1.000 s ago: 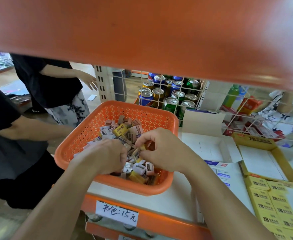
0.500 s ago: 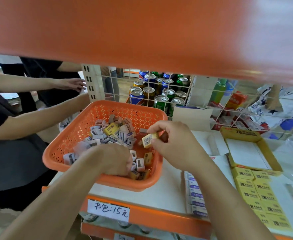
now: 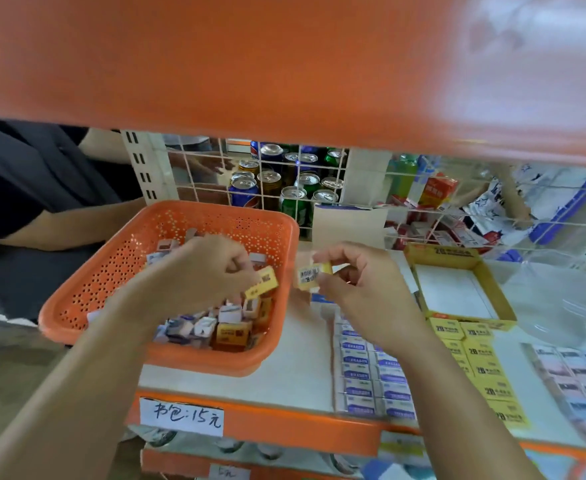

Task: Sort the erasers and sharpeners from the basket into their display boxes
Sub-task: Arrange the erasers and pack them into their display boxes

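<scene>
Aloft, yellow erasers [image 3: 262, 286] [image 3: 309, 276] in both hands [image 3: 205, 271] [image 3: 364, 289].

The basket [image 3: 77, 306] sits at the left of the shelf [image 3: 284, 386], with small packets [image 3: 222, 327] heaped in its near right corner. The left hand [image 3: 198, 271] is over the basket with an eraser [image 3: 262, 284] in its fingers. Just right of the rim, the right hand [image 3: 360, 285] pinches a second eraser [image 3: 308, 277]. Farther right stands an open display box [image 3: 440, 253], and rows of packed erasers [image 3: 364, 375] lie near it. Cans [image 3: 270, 188] stand beyond the basket. A label [image 3: 182, 417] is on the shelf's near edge.
</scene>
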`<action>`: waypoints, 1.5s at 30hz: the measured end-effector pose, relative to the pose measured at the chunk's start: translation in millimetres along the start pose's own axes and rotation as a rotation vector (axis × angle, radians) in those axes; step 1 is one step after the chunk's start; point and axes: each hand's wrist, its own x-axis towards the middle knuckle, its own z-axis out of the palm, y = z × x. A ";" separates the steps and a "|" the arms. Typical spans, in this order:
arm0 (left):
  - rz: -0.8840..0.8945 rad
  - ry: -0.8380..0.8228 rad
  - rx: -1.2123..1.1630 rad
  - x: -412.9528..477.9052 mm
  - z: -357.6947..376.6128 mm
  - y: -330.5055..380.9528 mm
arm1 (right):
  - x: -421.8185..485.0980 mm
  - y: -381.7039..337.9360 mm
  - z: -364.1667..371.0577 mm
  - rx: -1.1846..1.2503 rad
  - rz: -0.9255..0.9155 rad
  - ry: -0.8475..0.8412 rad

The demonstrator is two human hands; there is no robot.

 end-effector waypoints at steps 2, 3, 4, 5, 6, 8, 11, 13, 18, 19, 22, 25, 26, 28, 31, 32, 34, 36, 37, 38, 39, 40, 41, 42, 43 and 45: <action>0.085 0.089 -0.166 -8.9 1.6 19.1 | -4.6 4.6 -7.9 0.038 0.013 0.040; 0.110 0.125 -0.255 -11.2 5.3 28.6 | -7.4 7.0 -13.0 0.052 0.013 0.065; 0.135 0.161 -0.341 -10.7 11.3 37.6 | -10.3 9.7 -19.0 0.078 0.020 0.094; 0.163 0.186 -0.416 -11.9 17.8 46.5 | -13.3 12.6 -25.6 0.117 0.038 0.120; 0.182 0.206 -0.475 -10.9 25.6 54.3 | -16.8 16.4 -32.3 0.158 0.062 0.139; 0.206 0.206 -0.590 -12.2 40.4 73.1 | -23.7 26.1 -45.5 0.207 0.114 0.156; 0.196 0.161 -0.702 -14.2 64.2 96.1 | -34.1 43.8 -61.0 0.181 0.191 0.136; 0.164 0.116 -0.760 -13.9 79.2 104.4 | -40.5 51.2 -67.9 0.151 0.246 0.112; -0.036 0.013 -0.986 -8.1 102.8 105.4 | -51.2 61.5 -77.7 0.129 0.270 0.031; -0.072 0.002 -1.041 -6.4 105.5 104.4 | -52.4 64.0 -79.6 0.119 0.264 0.025; -0.116 0.007 -1.117 -0.4 113.1 102.1 | -56.3 66.6 -86.3 0.095 0.275 0.011; -0.081 0.024 -1.024 5.4 123.5 105.8 | -61.1 72.3 -94.8 0.053 0.283 0.016; -0.071 0.037 -0.998 7.0 127.5 108.6 | -63.1 74.1 -98.3 0.045 0.288 0.025; -0.069 0.048 -1.012 9.9 135.4 116.9 | -67.4 78.8 -106.2 0.063 0.291 0.053; -0.078 0.013 -1.107 12.6 144.8 132.4 | -73.6 81.7 -121.9 0.198 0.326 0.126; -0.067 0.002 -1.105 13.7 147.4 136.9 | -74.9 83.5 -127.4 0.198 0.337 0.151; -0.036 -0.007 -1.026 16.2 152.5 144.9 | -76.5 91.7 -137.4 0.132 0.347 0.190; -0.019 0.017 -0.917 19.6 158.2 151.5 | -77.1 101.1 -146.4 0.000 0.322 0.202; -0.020 0.035 -0.878 21.6 161.1 154.5 | -77.4 105.4 -149.6 -0.052 0.314 0.189; -0.024 0.052 -0.848 23.6 164.0 157.3 | -78.0 108.6 -152.3 -0.079 0.316 0.170; -0.027 0.064 -0.824 25.2 166.4 160.3 | -78.7 111.0 -154.6 -0.081 0.322 0.147; -0.032 0.069 -0.802 26.5 168.7 162.9 | -79.4 112.5 -156.6 -0.068 0.330 0.125; -0.036 0.069 -0.785 27.5 170.7 165.0 | -80.0 113.9 -158.3 -0.052 0.336 0.104; -0.042 0.066 -0.774 28.1 172.6 166.4 | -80.4 115.0 -159.8 -0.042 0.342 0.085; -0.050 0.062 -0.767 28.5 174.6 167.3 | -80.4 116.6 -161.5 -0.036 0.351 0.068; -0.068 0.054 -0.743 29.0 178.7 167.8 | -79.6 119.3 -163.7 -0.005 0.378 0.051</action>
